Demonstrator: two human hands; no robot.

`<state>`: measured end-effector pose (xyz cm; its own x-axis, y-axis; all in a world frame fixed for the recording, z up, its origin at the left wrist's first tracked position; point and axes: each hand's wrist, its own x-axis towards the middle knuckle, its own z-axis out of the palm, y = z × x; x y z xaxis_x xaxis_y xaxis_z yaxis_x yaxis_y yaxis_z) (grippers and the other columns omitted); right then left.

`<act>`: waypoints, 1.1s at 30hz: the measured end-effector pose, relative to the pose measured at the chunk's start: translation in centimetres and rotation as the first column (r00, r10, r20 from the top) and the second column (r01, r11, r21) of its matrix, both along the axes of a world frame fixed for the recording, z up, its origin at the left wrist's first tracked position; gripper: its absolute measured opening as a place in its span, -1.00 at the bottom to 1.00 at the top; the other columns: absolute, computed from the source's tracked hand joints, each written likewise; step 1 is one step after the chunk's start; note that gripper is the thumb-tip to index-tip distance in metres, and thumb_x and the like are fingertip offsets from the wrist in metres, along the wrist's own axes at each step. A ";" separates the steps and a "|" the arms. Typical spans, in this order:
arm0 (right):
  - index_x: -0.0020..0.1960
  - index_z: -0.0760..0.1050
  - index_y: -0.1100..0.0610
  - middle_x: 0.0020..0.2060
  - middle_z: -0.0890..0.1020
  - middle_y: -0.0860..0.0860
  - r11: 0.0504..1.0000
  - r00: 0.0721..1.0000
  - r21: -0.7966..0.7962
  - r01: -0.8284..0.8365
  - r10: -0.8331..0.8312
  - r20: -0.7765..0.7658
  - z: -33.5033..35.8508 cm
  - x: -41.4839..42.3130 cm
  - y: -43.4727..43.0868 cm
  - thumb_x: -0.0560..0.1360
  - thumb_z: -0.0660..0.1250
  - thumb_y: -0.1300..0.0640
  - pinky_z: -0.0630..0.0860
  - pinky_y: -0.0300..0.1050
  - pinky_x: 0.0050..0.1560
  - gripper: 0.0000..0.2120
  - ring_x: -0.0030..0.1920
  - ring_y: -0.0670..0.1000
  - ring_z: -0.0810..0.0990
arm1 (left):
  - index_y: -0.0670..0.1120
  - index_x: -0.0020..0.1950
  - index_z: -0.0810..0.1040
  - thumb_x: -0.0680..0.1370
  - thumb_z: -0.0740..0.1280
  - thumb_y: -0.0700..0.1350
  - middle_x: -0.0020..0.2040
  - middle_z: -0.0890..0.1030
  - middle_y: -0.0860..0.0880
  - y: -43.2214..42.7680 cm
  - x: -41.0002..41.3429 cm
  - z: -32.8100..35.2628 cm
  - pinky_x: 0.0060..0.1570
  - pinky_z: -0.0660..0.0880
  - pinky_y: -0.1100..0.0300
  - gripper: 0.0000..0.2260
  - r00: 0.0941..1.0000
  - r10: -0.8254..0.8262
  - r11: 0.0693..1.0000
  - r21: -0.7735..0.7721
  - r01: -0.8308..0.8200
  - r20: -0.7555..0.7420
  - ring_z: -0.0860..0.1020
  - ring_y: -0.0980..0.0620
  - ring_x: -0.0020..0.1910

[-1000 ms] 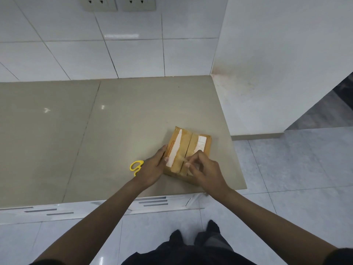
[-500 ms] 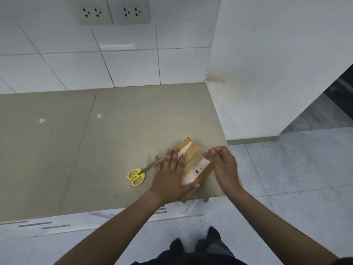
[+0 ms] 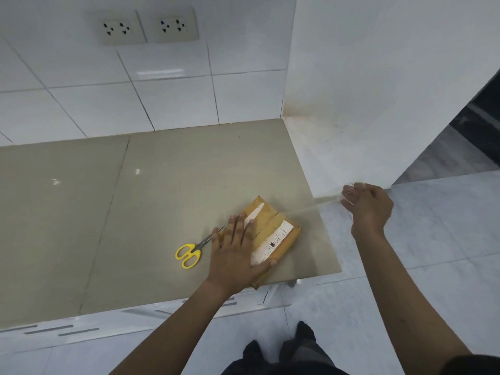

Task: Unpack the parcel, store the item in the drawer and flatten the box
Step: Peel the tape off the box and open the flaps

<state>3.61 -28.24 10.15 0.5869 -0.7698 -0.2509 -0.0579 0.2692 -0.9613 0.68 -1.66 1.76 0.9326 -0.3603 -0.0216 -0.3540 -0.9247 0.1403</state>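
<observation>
A small brown cardboard parcel (image 3: 281,234) with white labels lies near the front right corner of the grey counter (image 3: 162,185). My left hand (image 3: 238,253) lies flat on its left half, fingers spread, pressing it down. My right hand (image 3: 365,204) is out past the counter's right edge, pinching a strip of clear tape (image 3: 311,208) that stretches taut from the parcel's top seam to the fingers. The parcel's flaps are still closed.
Yellow-handled scissors (image 3: 192,251) lie on the counter just left of my left hand. A white tiled wall with two sockets (image 3: 148,27) stands behind, and a white wall panel (image 3: 378,90) bounds the counter's right side. Drawer fronts (image 3: 81,330) run below the counter's front edge.
The parcel has turned. My left hand went from gripping its side to pressing flat on top. My right hand pulled away to the right, peeling the clear tape off the seam.
</observation>
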 end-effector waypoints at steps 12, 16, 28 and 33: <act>-0.07 0.51 0.19 -0.15 0.67 0.21 0.961 0.961 -0.100 0.258 -0.244 0.133 0.1 1.9 -0.1 0.54 0.19 0.24 0.66 -0.02 -0.23 -0.87 -0.17 0.06 0.69 | -0.04 0.57 0.07 0.43 0.02 0.49 0.60 0.07 -0.09 1.2 -1.0 -0.1 0.44 0.06 -0.26 -0.13 0.998 -0.018 0.996 -0.085 0.022 0.056 0.01 -0.10 0.57; -0.06 0.51 0.20 -0.15 0.67 0.21 0.952 0.954 -0.093 0.292 -0.282 0.102 -0.4 2.0 -0.9 0.54 0.18 0.24 0.67 0.06 -0.21 -0.87 -0.11 0.15 0.69 | -0.01 0.58 0.00 0.43 0.03 0.49 0.61 0.00 -0.06 1.7 -0.7 -0.2 0.47 0.01 -0.24 -0.13 0.996 -0.071 0.994 -0.082 0.075 0.045 -0.06 -0.07 0.58; -0.12 0.51 0.14 -0.23 0.67 0.12 0.938 0.936 -0.073 0.339 -0.329 0.126 -0.4 2.0 -2.2 0.54 0.18 0.25 0.67 0.04 -0.25 -0.85 -0.18 0.04 0.69 | -0.01 0.58 -0.03 0.44 0.03 0.48 0.61 -0.03 -0.05 1.9 -0.2 -0.6 0.45 -0.02 -0.20 -0.14 0.994 -0.098 0.992 -0.075 0.102 0.055 -0.07 -0.06 0.58; -0.14 0.40 0.12 -0.28 0.62 0.08 0.857 0.833 0.022 0.514 -0.506 0.223 1.2 0.9 -5.3 0.53 0.11 0.27 0.60 -0.01 -0.32 -0.85 -0.33 0.03 0.61 | -0.03 0.57 0.05 0.44 0.02 0.47 0.60 0.06 -0.07 1.4 0.3 0.0 0.43 0.07 -0.24 -0.15 0.997 -0.080 0.995 -0.056 0.081 0.019 0.00 -0.08 0.57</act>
